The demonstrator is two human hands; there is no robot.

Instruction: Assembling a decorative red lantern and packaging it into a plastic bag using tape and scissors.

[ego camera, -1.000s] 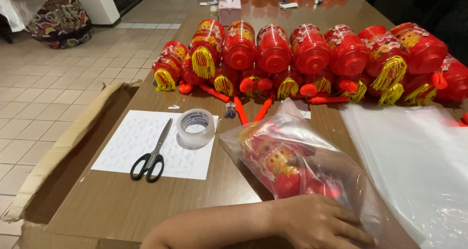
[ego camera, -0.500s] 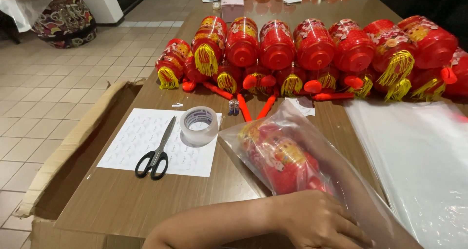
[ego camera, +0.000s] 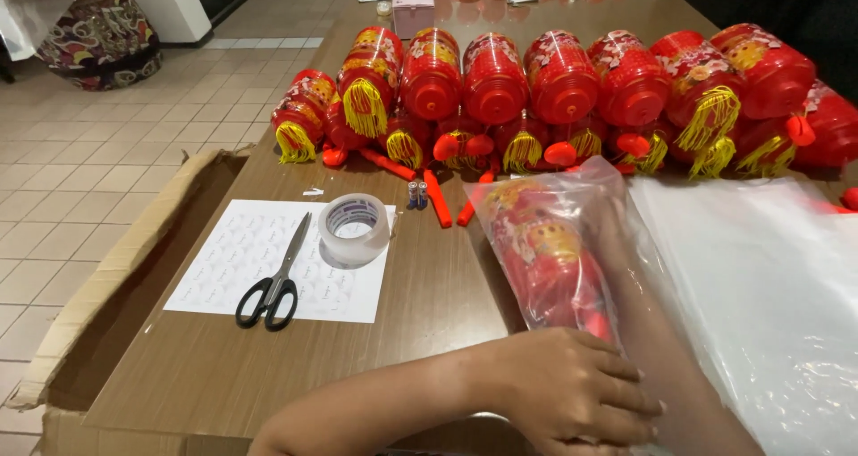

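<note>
Bagging a red lantern in a clear plastic bag seemed the step in hand, near the table's near edge. The left hand pressed flat on the bag's mouth; the right forearm ran inside, its grip hidden. Sealing likely calls for the tape roll.

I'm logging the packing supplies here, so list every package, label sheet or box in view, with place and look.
Clear plastic bag: centre of the table, holding a red lantern, under the left hand.
Sticker sheet: left on the table, white rectangle with rows of small round labels.
Stack of clear bags: right side, flat, see-through.
Cardboard box: beside the table's left edge, brown, open.
Pink box: far end, small.
</note>
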